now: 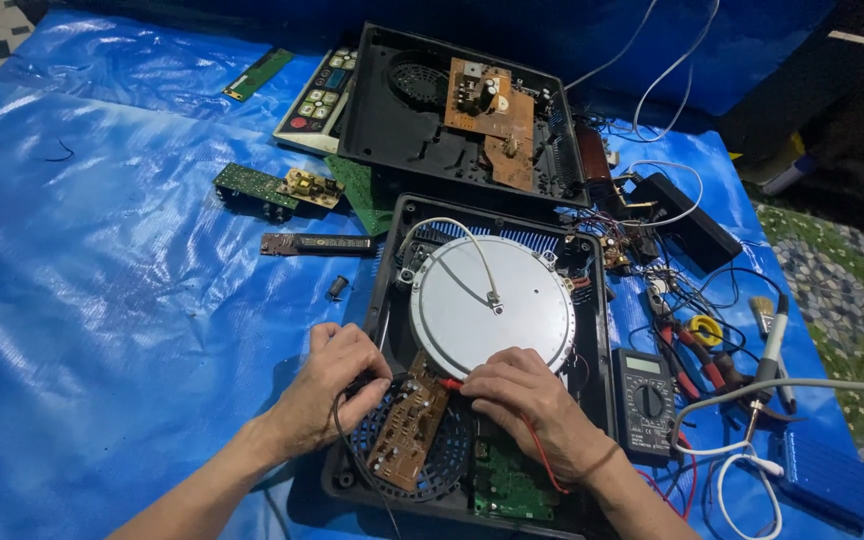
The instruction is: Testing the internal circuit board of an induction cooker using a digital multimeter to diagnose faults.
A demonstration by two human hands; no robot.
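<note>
Currently, a blue tarpaulin [102, 300] is serving as the work surface, and an opened induction cooker base [392, 300] is lying on it directly in front of the person. A second opened black housing [402, 140] is lying beyond it, carrying a brown board. Inside the near base, a round silver coil plate [492, 305] is occupying the centre, and a brown circuit board [407, 430] is sitting over the fan grille, below and left of the plate. A digital multimeter [645, 400] is lying just right of the base.

The left hand [327, 385] is curling around a black probe lead [347, 440] at the upper left corner of the circuit board, fingers closed on it. The right hand [527, 400] is pinching a red probe lead [542, 455], whose tip is emerging left of the fingertips, next to the board's upper right corner. Both hands are resting just above the board, fingers touching or nearly touching its top edge.

Risk assessment: the probe tips are working close together over exposed solder joints, so a slip could bridge adjacent contacts. The trailing leads are crossing the board and could snag components if a wrist is shifting. Loose tools and wires at right could catch the red lead.
</note>
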